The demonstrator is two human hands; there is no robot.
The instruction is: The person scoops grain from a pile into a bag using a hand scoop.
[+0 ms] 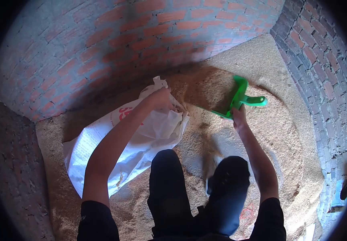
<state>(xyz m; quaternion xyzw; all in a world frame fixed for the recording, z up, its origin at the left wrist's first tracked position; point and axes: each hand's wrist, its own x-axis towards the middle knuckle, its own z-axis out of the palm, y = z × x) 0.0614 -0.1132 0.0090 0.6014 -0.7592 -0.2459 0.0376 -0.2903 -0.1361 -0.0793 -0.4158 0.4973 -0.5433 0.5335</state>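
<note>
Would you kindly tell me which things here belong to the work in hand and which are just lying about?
In use:
white sack, gripped by the left hand
green scoop, in the right hand
loose tan husks

Apparently lying about:
red stringy thing
blue item at the right edge, unclear

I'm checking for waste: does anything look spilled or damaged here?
Loose tan material lies right up to the brick wall, like a spill, though it may be stored so. The white sack has a brown mark near the left knee, perhaps a tear.
</note>
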